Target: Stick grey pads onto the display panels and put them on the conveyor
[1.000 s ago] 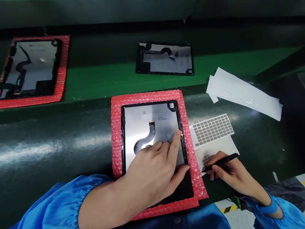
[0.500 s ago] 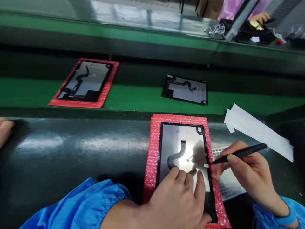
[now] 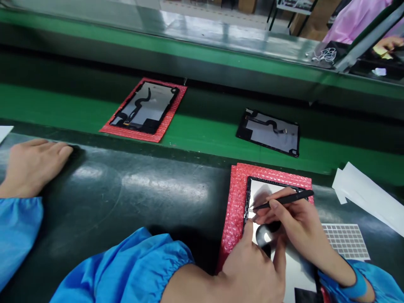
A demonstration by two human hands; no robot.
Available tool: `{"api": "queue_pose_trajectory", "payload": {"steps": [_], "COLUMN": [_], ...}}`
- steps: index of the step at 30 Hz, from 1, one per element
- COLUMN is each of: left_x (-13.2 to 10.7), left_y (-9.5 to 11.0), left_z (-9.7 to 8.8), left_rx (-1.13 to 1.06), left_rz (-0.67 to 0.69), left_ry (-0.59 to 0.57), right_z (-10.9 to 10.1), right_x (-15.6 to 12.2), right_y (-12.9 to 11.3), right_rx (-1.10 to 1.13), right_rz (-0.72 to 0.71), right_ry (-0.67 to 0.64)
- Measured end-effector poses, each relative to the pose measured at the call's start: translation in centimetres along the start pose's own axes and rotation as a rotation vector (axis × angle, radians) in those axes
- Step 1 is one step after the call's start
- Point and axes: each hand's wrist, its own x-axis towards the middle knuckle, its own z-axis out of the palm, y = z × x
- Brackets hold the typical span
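Observation:
A tablet screen panel [image 3: 298, 273] with a black frame and silvery back lies on a pink bubble-wrap sheet [image 3: 232, 210]. My left hand [image 3: 252, 271] rests over this panel, index finger stretched to its left edge and thumb apart. Pinched in my right hand [image 3: 298, 225] are black tweezers [image 3: 290, 198], their tip at the panel's upper left edge beside a small pale tab [image 3: 250, 209]. Both hands hide much of the panel, including part of its dark ribbon cable. By my right wrist lies a sheet of small white grid labels [image 3: 345, 240].
A second panel [image 3: 143, 107] on pink wrap and a third, bare panel [image 3: 269, 131] lie on the green strip. White paper [image 3: 369, 195] is at the right. A co-worker's hand [image 3: 38, 162] rests at the left; another person in pink [image 3: 356, 21] is beyond the barrier.
My right hand with the tweezers has moved from the panel's right edge to its left edge. My left index finger now points at that edge. The view has shifted left.

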Motion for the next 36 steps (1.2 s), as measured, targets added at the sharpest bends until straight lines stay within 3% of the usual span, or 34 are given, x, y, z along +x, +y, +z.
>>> {"api": "queue_pose_trajectory", "payload": {"steps": [7, 17, 24, 30, 36], "left_x": [0.1, 0.1, 0.4, 1.1, 2.2], "left_y": [0.2, -0.2, -0.3, 0.6, 3.9], "left_z": [0.3, 0.3, -1.1, -2.7, -6.6], "left_rx": [0.219, 0.268, 0.218, 0.472, 0.778], "left_rz": [0.037, 0.052, 0.089, 0.240, 0.419], "left_ry": [0.092, 0.116, 0.095, 0.078, -0.083], "right_z": [0.5, 0.5, 0.6, 0.5, -0.3], "right_x": [0.0, 0.0, 0.2, 0.3, -0.1], "right_y": [-0.7, -0.7, -1.2, -0.4, -0.3], "right_rx": [-0.093, -0.124, -0.150, -0.110, 0.072], "right_rz": [-0.001, 0.005, 0.018, 0.026, -0.063], "right_ry": [0.013, 0.019, -0.010, -0.006, 0.106]}}
